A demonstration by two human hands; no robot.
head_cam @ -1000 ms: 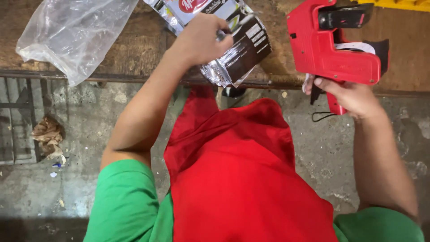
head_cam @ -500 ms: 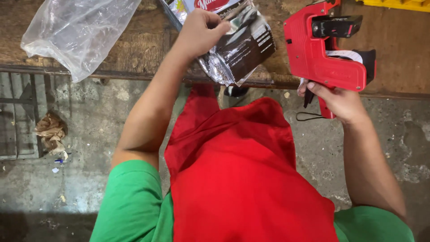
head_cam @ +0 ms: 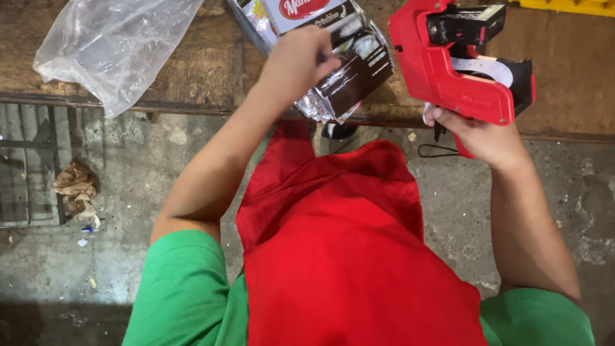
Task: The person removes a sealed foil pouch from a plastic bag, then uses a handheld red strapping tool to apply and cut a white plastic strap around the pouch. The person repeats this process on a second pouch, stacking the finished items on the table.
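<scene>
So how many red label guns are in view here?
1. The red label gun is held up in the right hand, over the wooden bench, beside the foil packets under the left hand. None other visible.

On the surface, the packet lay centrally, the plastic bag at nine o'clock, the label gun at three.

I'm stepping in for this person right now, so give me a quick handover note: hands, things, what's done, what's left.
Left hand: gripping a silver snack packet at the wooden bench edge.
Right hand: holding the red label gun raised beside the packet, not touching it.
Clear plastic bag lies at far left on the bench.
Done: packet and gun in hand.
Left: no label seen on the packet yet; likely apply one.
</scene>
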